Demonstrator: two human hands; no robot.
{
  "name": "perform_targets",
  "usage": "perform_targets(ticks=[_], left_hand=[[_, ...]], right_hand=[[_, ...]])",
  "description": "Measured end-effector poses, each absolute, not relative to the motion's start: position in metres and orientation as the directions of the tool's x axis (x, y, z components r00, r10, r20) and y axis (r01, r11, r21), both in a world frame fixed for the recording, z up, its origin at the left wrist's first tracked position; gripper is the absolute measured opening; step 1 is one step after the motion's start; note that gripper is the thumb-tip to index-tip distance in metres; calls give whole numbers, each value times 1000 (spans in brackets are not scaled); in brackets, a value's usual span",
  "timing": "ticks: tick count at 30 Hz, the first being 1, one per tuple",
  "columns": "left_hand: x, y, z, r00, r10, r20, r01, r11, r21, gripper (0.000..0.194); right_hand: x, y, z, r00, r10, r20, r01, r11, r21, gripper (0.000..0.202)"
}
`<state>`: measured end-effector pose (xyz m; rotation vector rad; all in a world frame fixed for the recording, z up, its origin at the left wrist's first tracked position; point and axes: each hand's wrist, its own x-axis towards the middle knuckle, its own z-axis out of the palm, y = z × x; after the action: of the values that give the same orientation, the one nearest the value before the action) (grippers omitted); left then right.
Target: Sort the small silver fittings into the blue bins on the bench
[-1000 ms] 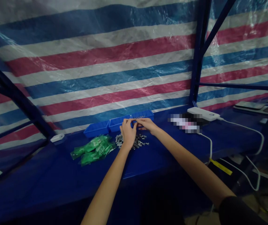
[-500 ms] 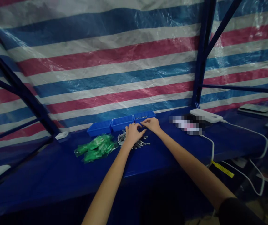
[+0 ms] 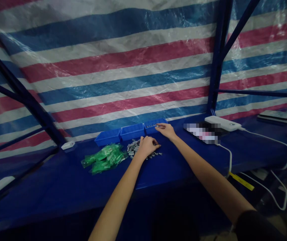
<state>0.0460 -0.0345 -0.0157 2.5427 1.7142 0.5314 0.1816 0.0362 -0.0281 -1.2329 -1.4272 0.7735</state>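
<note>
My left hand (image 3: 147,146) rests over a pile of small metal fasteners (image 3: 132,147), its fingers curled down among the pieces. Whatever its fingertips hold is hidden. Some of the pieces on the pile's right look like screws. At the rightmost blue bin (image 3: 148,123), my right hand (image 3: 166,130) has thumb and fingers pinched together above the front edge. Anything in that pinch is too small to make out. Small shiny pieces (image 3: 151,126) lie in a row inside this bin.
Left of the pile lie green plastic packets (image 3: 105,157). Two more blue bins (image 3: 132,132) stand in the same row. To the right are a phone (image 3: 201,133) and a white power bank (image 3: 222,123) with cables. Blue posts (image 3: 215,67) and striped sheeting (image 3: 123,73) close off the back.
My right hand has moved from beside my left fingertips to the rightmost bin. My left hand has shifted slightly right and down over the pile.
</note>
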Motion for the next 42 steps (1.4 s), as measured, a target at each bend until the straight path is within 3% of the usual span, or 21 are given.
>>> perform_targets(ticks=[3,5,9,13,16,19,25,31,42], left_hand=[[45,-33,-16,354,899,257,880,-413,234,15],[45,-32,-17,362,896,258,877,-421,232,14],[45,-31,-19,356,883,306,892,-419,170,15],[45,-32,-21,289,897,334,937,-336,93,17],[45,-32,-22,254,916,309,948,-299,109,15],[45,-31,-21,216,919,328,945,-281,165,15],[42,-31,-15,43,888,457,924,-208,319,21],[40,-33,-13,-31,856,516,923,-174,343,23],[41,-35,-9,-94,793,602,890,-204,408,21]], right_hand=[[179,37,-26,30,946,323,57,321,-945,52],[177,38,-26,19,939,344,37,343,-939,49],[176,41,-30,-54,927,370,164,374,-913,25],[178,41,-38,-92,934,344,408,351,-843,17],[180,39,-43,-110,953,281,550,294,-782,13],[179,36,-43,-136,956,260,578,290,-763,11],[171,33,-38,-223,944,245,434,321,-842,25],[163,27,-34,-223,938,265,349,331,-877,32],[157,17,-24,-190,979,73,-44,65,-997,26]])
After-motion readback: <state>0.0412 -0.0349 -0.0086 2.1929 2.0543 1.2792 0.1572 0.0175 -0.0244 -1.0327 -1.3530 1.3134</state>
